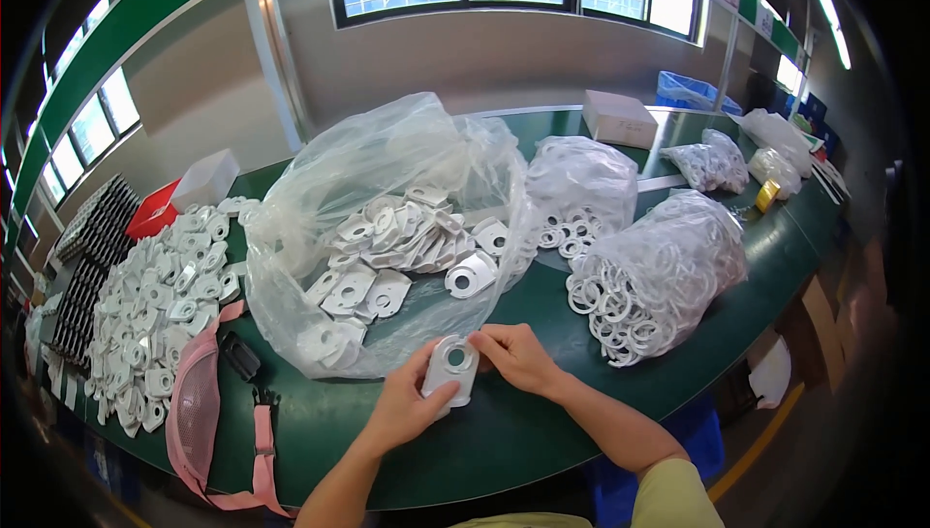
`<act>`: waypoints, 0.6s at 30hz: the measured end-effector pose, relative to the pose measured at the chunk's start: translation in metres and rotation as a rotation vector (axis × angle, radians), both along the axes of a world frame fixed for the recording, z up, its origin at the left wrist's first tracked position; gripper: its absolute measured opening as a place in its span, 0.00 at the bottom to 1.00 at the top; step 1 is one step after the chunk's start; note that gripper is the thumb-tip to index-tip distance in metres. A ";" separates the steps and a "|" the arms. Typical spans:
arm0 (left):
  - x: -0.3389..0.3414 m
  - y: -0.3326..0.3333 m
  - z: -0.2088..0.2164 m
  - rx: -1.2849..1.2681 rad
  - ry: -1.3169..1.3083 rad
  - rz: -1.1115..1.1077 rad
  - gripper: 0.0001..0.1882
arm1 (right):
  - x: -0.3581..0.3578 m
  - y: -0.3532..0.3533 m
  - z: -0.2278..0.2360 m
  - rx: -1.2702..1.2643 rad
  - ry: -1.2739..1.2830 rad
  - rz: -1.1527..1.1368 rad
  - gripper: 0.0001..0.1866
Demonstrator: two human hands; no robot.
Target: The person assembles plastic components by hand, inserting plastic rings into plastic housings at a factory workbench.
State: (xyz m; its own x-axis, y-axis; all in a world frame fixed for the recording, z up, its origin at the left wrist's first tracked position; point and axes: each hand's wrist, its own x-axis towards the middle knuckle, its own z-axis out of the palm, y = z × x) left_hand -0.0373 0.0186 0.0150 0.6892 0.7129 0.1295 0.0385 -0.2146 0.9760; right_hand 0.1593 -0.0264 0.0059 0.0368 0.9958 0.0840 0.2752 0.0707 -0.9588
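Near the front edge of the table, my left hand (411,406) grips a flat white plastic plate (453,390) with a round hole, thumb across its lower face. My right hand (519,357) is closed at the plate's upper right corner, thumb and forefinger pinched there; whether a small part lies between them is hidden. Just beyond my hands lies a large open clear plastic bag (387,140) with a pile of similar white plates (412,232) in it. To the right, white rings (620,310) spill from a clear bag (693,247).
At left are a heap of assembled white parts (155,305), a pink strap pouch (197,402) and a black buckle (239,356). Behind stand a red bin (153,210), a second ring bag (584,174), a carton (620,119) and a yellow tape roll (767,196).
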 end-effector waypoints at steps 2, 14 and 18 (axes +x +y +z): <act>-0.015 0.017 -0.001 0.146 0.035 0.097 0.29 | 0.012 0.008 0.003 0.177 -0.057 -0.062 0.13; -0.232 0.196 0.008 0.198 -0.309 1.282 0.45 | 0.179 0.073 0.024 -0.562 -1.391 -0.303 0.14; -0.177 0.155 -0.001 0.485 0.142 1.443 0.44 | 0.188 0.086 0.019 -0.611 -1.449 -0.053 0.13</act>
